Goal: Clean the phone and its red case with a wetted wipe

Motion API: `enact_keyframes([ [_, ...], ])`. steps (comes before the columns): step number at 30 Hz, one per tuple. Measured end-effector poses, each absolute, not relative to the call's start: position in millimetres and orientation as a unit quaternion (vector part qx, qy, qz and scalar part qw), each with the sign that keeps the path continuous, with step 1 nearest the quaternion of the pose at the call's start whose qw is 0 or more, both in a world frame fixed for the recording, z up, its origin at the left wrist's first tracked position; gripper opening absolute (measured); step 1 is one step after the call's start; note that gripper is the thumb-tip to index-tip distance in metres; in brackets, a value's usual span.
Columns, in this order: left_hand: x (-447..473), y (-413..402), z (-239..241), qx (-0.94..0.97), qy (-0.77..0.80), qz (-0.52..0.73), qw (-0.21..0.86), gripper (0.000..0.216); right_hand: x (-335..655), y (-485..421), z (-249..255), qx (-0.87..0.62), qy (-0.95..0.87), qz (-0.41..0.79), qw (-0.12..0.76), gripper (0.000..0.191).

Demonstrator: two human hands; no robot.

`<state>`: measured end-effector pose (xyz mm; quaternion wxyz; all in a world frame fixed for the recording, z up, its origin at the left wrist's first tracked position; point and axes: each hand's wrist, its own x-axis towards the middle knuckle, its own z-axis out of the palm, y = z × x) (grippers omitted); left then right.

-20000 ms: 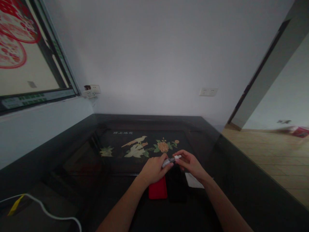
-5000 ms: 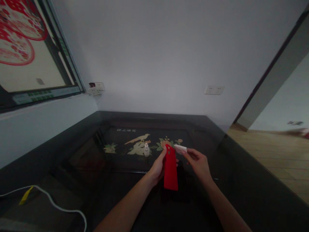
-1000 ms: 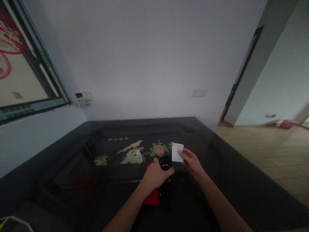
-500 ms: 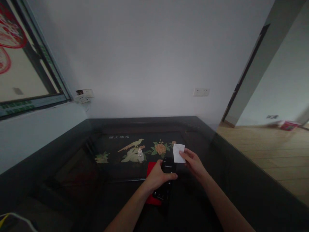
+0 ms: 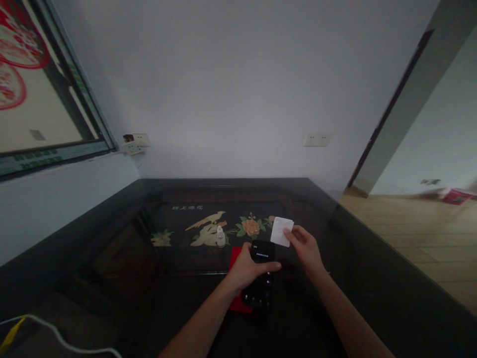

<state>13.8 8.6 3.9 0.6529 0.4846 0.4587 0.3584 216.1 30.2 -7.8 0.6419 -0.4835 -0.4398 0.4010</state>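
Black glossy rectangular phone [image 5: 262, 252] in the left hand [image 5: 248, 271], small pale marks near its 2 ends. Wrapped round the left edge, thumb stretched across the face; some fingers hidden. Cannot tell whether lifted or resting on the dark polished desk [image 5: 395, 313]. Just left of the phone, partly under the left hand: a red flat rectangular piece [image 5: 235, 256], cannot tell if joined to the phone.

White folded paper-like sheet [image 5: 279, 231] in the right hand [image 5: 303, 243], pinched by the right-hand edge between thumb and fingertips. Just beyond the phone's far right corner, cannot tell if touching.

Beyond the left hand and a little to its left: a small clear bottle with a white cap [image 5: 220, 238], upright on the desk. Beyond the 2 hands, flat in the desk top: a pale bird inlay [image 5: 205, 221] and an orange flower inlay with green leaves [image 5: 251, 227]. Well left of the left hand: a white cable with a yellow tag [image 5: 63, 342].
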Motion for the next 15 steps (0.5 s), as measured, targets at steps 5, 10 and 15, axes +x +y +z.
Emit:
enact_keyframes([
  [5,15.8,14.9,-8.7,0.414,0.412,0.389,0.712,0.045,216.6,29.2,-9.6,-0.511,-0.505,0.236,0.654,0.032],
  [10,14.1,24.9,-26.1,0.441,0.422,0.409,0.678,0.034,210.2,21.1,-4.9,-0.494,-0.615,0.195,0.582,0.015],
  [15,9.4,33.7,-32.6,0.451,0.437,0.424,0.653,0.036,201.3,11.4,0.7,-0.456,-0.707,0.265,0.471,0.019],
])
